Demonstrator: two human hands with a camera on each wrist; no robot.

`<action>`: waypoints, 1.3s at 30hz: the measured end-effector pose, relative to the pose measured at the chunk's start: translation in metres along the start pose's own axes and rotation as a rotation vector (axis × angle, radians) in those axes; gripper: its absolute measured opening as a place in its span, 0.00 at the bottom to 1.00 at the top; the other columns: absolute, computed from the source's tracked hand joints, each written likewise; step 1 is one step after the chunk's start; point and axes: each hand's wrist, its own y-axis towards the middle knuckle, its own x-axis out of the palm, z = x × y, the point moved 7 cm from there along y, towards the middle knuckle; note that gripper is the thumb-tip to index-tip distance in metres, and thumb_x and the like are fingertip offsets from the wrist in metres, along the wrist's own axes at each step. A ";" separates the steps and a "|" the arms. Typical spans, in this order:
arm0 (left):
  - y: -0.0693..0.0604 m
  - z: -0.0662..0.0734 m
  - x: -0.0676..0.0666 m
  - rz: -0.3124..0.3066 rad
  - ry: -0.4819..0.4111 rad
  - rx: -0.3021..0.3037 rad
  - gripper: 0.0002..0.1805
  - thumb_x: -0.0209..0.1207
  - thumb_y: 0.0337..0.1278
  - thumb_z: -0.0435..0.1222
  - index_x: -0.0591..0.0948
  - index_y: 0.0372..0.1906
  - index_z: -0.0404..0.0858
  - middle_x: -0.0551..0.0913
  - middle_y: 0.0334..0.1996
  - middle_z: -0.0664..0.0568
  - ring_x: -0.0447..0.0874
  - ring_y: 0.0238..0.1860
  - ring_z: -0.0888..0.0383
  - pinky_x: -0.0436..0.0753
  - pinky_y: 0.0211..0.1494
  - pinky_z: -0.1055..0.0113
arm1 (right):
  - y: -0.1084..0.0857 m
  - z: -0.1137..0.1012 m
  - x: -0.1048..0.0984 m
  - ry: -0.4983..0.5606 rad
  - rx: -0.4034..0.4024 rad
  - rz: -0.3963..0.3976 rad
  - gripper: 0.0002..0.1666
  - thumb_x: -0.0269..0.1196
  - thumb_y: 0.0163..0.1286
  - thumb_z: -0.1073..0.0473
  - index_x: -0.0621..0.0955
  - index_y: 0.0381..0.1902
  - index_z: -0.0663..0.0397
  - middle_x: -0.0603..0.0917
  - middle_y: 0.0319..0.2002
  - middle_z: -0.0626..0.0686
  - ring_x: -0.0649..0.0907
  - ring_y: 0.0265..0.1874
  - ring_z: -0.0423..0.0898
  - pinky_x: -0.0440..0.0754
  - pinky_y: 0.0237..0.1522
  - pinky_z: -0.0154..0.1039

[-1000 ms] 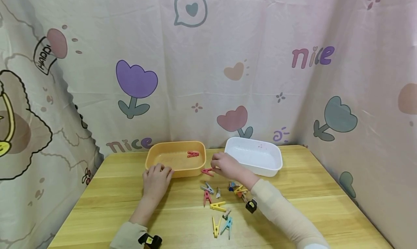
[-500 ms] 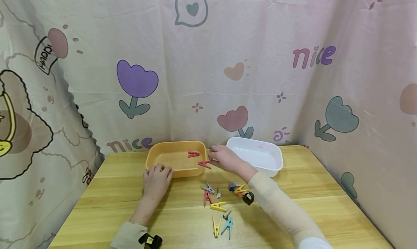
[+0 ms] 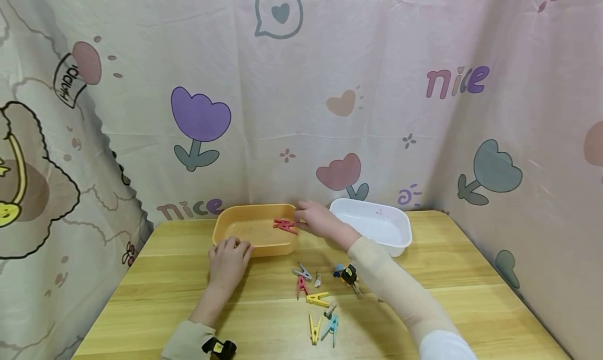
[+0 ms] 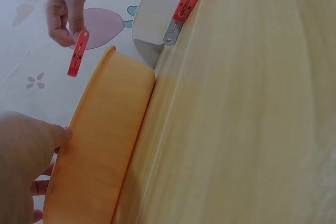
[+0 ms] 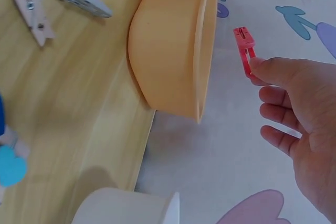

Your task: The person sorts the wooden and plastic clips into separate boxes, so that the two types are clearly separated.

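Observation:
My right hand (image 3: 316, 220) pinches a red clothespin (image 5: 245, 45) between thumb and finger, above the right end of the orange basin (image 3: 254, 250). In the left wrist view that clothespin (image 4: 79, 53) hangs from the fingertips over the rim. Another red clothespin (image 3: 280, 222) lies inside the basin, overlapping the held one in the head view. My left hand (image 3: 229, 261) holds the basin's near rim, its thumb (image 4: 64, 135) on the edge and the other fingers partly hidden by the wall.
A white basin (image 3: 400, 245) stands at the back right. On the table nearer the body lie several clothespins, among them a red one (image 3: 302, 285), a yellow one (image 3: 317, 299) and a blue one (image 3: 332, 326). A patterned curtain hangs behind.
My right hand has moved up and left with the red clothespin, from beside the orange basin's right corner to above its right end. My left hand has stayed at the rim.

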 end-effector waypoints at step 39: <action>-0.001 0.002 -0.003 0.014 0.003 0.010 0.06 0.69 0.52 0.41 0.85 0.31 0.44 0.78 0.30 0.49 0.77 0.35 0.45 0.73 0.43 0.43 | 0.037 0.020 0.044 -0.063 0.125 -0.099 0.06 0.67 0.64 0.57 0.83 0.37 0.50 0.78 0.38 0.51 0.75 0.40 0.47 0.76 0.45 0.39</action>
